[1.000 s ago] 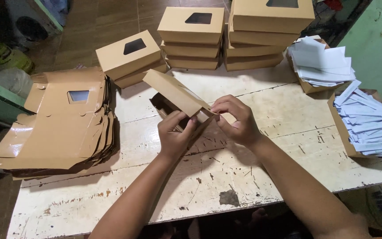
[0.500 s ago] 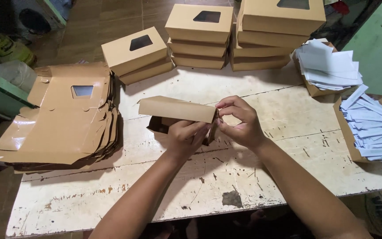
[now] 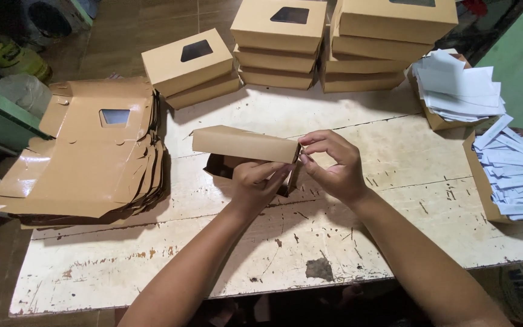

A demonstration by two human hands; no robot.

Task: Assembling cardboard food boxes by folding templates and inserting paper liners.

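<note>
The lid of the cardboard box [image 3: 244, 144] has dropped from slanted to nearly level at the frame's centre. The left hand [image 3: 258, 181] grips its front edge; the right hand [image 3: 334, 166] pinches its right corner with curled fingers.

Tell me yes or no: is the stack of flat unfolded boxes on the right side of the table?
No, the flat cardboard box blanks lie at the table's left edge.

Both forearms reach forward, left hand [image 3: 255, 181] curled palm-down, right hand [image 3: 333, 165] seemingly pinching with its fingers [image 3: 310, 140].
</note>
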